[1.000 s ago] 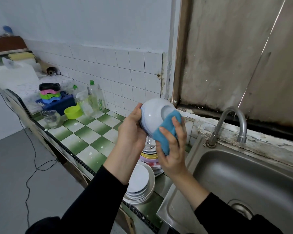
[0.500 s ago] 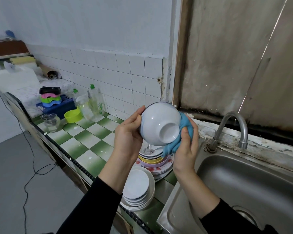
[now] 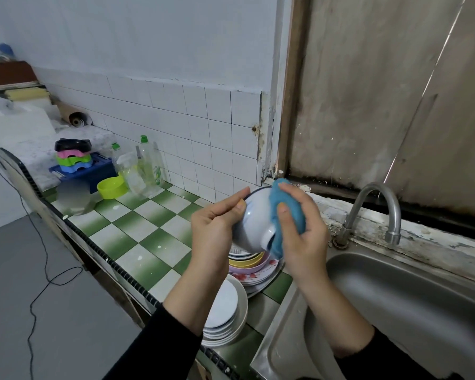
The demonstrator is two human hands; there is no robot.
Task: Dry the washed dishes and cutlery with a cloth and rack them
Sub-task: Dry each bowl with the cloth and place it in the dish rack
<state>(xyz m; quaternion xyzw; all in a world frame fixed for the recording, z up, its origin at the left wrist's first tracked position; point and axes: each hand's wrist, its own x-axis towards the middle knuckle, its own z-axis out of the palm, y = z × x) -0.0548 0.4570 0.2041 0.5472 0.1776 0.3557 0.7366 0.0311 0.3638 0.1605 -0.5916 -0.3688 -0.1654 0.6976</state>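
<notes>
A white bowl with a dark rim is held tilted above the counter, its base turned down and to the right. My left hand grips its rim from the left. My right hand holds a blue cloth pressed against the bowl's outer side and base. Beneath them sits a pile of coloured plates and bowls, partly hidden. A stack of white plates lies at the counter's front edge.
The steel sink and its tap are on the right. The green-checked counter stretches left to detergent bottles, a lime bowl, a blue basket with coloured holders, and a glass.
The bowl has tipped so its base now faces down and right. My right hand has moved the cloth from the bowl's right side over its outer wall and base.
</notes>
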